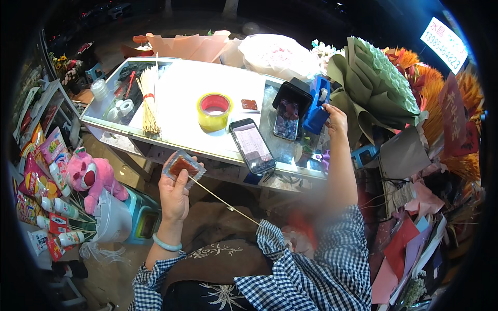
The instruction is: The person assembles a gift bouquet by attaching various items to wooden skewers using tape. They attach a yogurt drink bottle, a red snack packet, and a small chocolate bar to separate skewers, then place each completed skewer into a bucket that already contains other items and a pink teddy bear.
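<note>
My left hand (175,194) is closed round a small clear packet (182,167) with reddish-brown contents, the thumb pressed on its front. A thin wooden stick (223,202) runs from the packet's lower edge down toward my checked sleeve. My right hand (337,122) reaches to the back right of the table, its fingers closed at the edge of a blue tape dispenser (315,111); whether they pinch a tape end is too small to tell. Between the hands on the tabletop lie a wide yellow tape roll (213,122), another reddish-brown packet (249,104) and a lit phone (252,146).
A bundle of thin sticks (149,101) lies at the table's left. Beside the dispenser stands a black box with a second phone (286,119). Wrapped bouquets (373,85) crowd the back right. Left of the table are a pink plush toy (96,179) and snack packs (39,176).
</note>
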A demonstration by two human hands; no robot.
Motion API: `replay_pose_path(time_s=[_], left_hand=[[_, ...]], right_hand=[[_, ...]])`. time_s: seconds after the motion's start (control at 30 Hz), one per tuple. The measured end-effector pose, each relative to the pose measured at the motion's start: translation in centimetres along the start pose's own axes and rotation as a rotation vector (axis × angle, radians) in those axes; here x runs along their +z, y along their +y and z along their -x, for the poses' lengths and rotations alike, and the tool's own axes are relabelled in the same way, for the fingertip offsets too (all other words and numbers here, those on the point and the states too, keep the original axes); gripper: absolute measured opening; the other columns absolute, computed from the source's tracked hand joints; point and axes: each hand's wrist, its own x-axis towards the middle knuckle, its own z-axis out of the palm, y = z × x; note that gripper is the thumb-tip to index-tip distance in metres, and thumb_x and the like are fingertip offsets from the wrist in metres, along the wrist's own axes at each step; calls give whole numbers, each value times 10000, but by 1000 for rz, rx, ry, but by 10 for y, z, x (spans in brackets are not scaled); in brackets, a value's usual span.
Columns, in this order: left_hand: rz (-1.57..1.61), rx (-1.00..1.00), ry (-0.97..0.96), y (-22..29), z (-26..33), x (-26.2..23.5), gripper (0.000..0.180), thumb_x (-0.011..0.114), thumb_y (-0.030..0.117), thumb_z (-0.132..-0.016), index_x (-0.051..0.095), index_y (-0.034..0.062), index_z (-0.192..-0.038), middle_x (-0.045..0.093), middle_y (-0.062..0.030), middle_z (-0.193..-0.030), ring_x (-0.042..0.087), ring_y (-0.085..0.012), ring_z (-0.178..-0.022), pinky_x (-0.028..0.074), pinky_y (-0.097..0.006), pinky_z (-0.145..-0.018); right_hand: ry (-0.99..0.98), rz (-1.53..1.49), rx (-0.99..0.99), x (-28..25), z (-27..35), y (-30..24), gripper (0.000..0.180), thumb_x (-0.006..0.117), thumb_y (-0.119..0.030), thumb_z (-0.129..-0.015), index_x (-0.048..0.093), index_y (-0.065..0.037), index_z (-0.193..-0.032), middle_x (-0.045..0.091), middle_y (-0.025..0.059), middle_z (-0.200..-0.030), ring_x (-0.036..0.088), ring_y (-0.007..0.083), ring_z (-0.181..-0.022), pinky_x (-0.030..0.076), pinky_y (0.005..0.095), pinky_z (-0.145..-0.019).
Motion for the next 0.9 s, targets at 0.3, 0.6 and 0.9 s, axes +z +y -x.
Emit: replay_pose_path(time_s=[0.3,0.6,0.9], left_hand=[[10,-93,-39,-20,0,6,327,488,173,-962,471,-5,-1235,588,-164,-1163,589,-255,-1075,467,-401,-955],[155,-162,-34,-22,0,12,321,424,233,-990,479,39,-1239,596,-101,-1150,587,-215,-1069,482,-412,-937],[35,-177,-61,-25,8,31,344,444,212,-988,479,23,-1273,595,-66,-1108,574,-142,-1017,467,-310,-916]], right_hand=[[5,-29,-257,-23,17,53,165,672,-123,-824,681,40,-851,668,20,-790,538,81,-637,398,197,-604],[-124,776,-472,-18,78,0,206,569,-118,-834,634,42,-721,608,103,-571,585,158,-521,448,304,-517],[-1049,467,-741,83,243,-24,150,562,-115,-884,602,26,-912,612,172,-774,609,274,-697,473,343,-643]])
